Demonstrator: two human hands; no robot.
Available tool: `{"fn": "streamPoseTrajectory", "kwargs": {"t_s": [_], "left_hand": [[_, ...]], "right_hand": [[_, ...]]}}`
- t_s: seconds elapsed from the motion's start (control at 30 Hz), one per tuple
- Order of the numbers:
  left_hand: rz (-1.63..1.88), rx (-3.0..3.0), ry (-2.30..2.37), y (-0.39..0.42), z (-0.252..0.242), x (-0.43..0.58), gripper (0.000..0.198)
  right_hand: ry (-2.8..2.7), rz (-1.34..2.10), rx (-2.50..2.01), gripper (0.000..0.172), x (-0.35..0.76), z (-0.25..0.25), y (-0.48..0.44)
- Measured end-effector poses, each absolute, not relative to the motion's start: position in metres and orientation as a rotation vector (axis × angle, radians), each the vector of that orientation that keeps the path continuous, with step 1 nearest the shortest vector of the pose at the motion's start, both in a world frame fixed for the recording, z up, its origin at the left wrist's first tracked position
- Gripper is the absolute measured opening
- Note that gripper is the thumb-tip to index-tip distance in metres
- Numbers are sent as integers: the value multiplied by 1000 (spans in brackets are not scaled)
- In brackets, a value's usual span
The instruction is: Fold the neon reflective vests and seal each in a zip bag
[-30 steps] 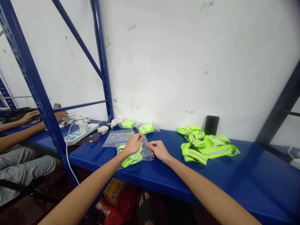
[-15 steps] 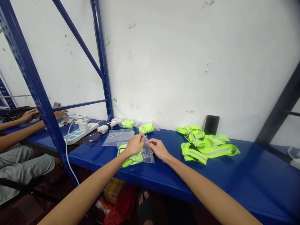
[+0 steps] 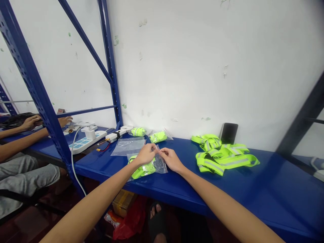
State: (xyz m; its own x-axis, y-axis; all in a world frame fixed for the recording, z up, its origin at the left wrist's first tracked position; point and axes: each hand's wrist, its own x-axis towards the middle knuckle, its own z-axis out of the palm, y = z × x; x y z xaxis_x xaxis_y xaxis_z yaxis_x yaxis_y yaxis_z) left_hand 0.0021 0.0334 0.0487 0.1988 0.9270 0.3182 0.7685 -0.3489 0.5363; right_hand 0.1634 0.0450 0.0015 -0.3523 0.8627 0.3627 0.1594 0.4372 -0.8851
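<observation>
Head view: clear bag (image 3: 159, 165), green strap folded inside, is laid on the blue counter (image 3: 253, 189), well left of the loose strap pile (image 3: 222, 156). Top edge is pinched by both grips, left hand (image 3: 145, 155) and right hand (image 3: 170, 158), fingertips almost touching.

At the front of the shelf (image 3: 177, 189), a zip bag (image 3: 158, 165) with a safety strap (image 3: 141, 170) inside, pinched at its top by left hand (image 3: 145, 155) and right hand (image 3: 171, 159). Behind-left, empty bags (image 3: 126, 146); farther back, two packed bags (image 3: 158, 137). To the right, a heap of straps (image 3: 220, 155), a phone (image 3: 228, 133) behind it against the wall. Far left, a power strip (image 3: 84, 141).
</observation>
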Motion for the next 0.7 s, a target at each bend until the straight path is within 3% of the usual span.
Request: {"fn": "streamPoseTrajectory", "kwargs": {"t_s": [0.2,0.47,0.7], "left_hand": [[990,2170,1742,36,42,-1,17],[1094,2182,1760,34,45,7,17],[1208,2136,1756,34,57,-1,18]], "right_hand": [[-1790,1220,-908,31,164,2,49],[-1728,1001,-904,27,162,2,48],[-1784,1044,-863,29,164,7,42]]}}
